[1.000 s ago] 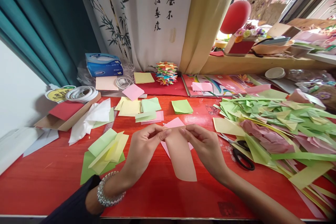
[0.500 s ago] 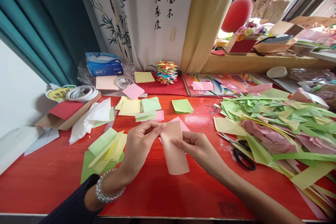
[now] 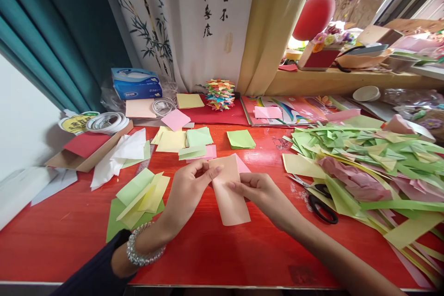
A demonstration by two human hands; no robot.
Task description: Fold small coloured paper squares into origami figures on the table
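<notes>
A long strip of peach paper (image 3: pixel 231 203) is held tilted above the red table (image 3: pixel 194 249), its lower end curving slightly. My left hand (image 3: pixel 190 185) pinches its upper left edge between thumb and fingers. On the right edge, about halfway up, my right hand (image 3: pixel 258 194) grips the same strip, thumb in front and fingers behind. A pink sheet (image 3: pixel 242 164) lies partly hidden behind the strip. Just beyond the hands are a green stack of squares (image 3: pixel 241 139), pale green squares (image 3: pixel 199 137) and yellow squares (image 3: pixel 171 141).
Black-handled scissors (image 3: pixel 322 208) lie to the right beside a heap of green paper pieces (image 3: pixel 360 148). Folded yellow and green sheets (image 3: pixel 142 199) rest left. At the back stand a tissue box (image 3: pixel 136 84) and a multicoloured folded-paper ornament (image 3: pixel 220 95). A cardboard tray (image 3: pixel 86 162) holds tape rolls.
The peach strip's upper end has shifted slightly left and its lower end has risen a little. Both hands keep their hold on it.
</notes>
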